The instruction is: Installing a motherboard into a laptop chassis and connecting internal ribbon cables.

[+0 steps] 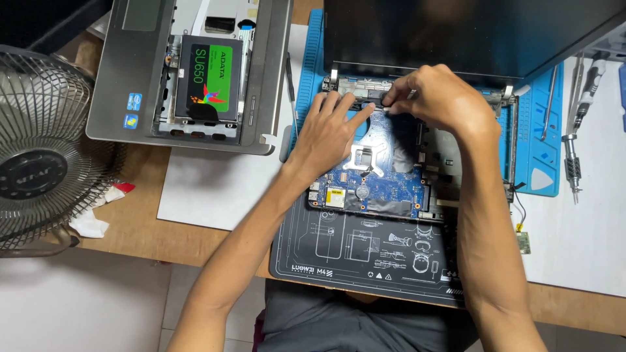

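Observation:
An opened laptop lies on a dark work mat (365, 251), its blue motherboard (385, 179) bare and its dark screen lid (469, 32) raised at the back. My left hand (329, 130) rests flat on the board, fingers reaching the hinge strip (355, 85) at the far edge. My right hand (437, 98) is beside it, fingertips pinched on a small part at that same far edge; what it pinches is too small to tell.
A second grey laptop base (130, 72) with a black and green drive (208, 78) sits at the upper left. A metal fan (45, 150) stands at the left. A blue mat (541, 130), screwdrivers (574, 130) and a small loose board (523, 242) lie at the right.

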